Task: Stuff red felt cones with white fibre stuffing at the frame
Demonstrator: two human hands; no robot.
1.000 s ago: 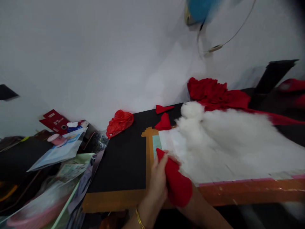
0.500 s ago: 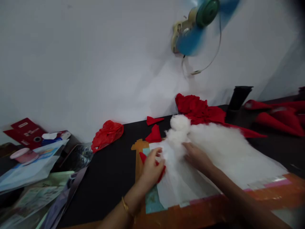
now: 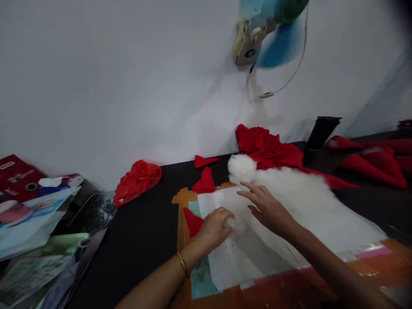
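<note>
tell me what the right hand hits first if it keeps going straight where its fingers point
The right hand points up and to the left across the white sheet. Going straight on, it would probably first meet the small red fabric piece just past the sheet's far corner, though depth is hard to judge.

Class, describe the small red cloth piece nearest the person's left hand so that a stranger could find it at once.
Start at the black table and find the white sheet under both hands. At its left edge, just beside the left hand, lies a red cloth piece. Unlike the two red pieces farther back, it touches that hand.
</note>
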